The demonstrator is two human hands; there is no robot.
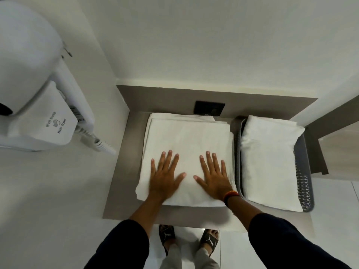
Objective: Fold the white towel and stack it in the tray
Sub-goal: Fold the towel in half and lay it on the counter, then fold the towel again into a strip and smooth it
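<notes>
The white towel (186, 144) lies folded into a thick, roughly square pad on the grey counter (124, 179), its layered edges showing along the far side and the left side. Its surface is smooth with faint creases. Both hands press flat on its near half: the left hand (165, 177) and the right hand (214, 176) rest palm down, fingers spread and straight, gripping nothing, thumbs pointing toward each other with a small gap between them. A banded bracelet (230, 197) circles the right wrist.

Just beyond the right hand's outer edge stands 1 grey tray (305, 183) with perforated walls, holding 1 folded towel (270, 162) that fills most of it. So 2 white towels show, 1 under the hands and 1 in the tray. Well off past the left hand, 1 wall-hung hair dryer (38, 94) is mounted.
</notes>
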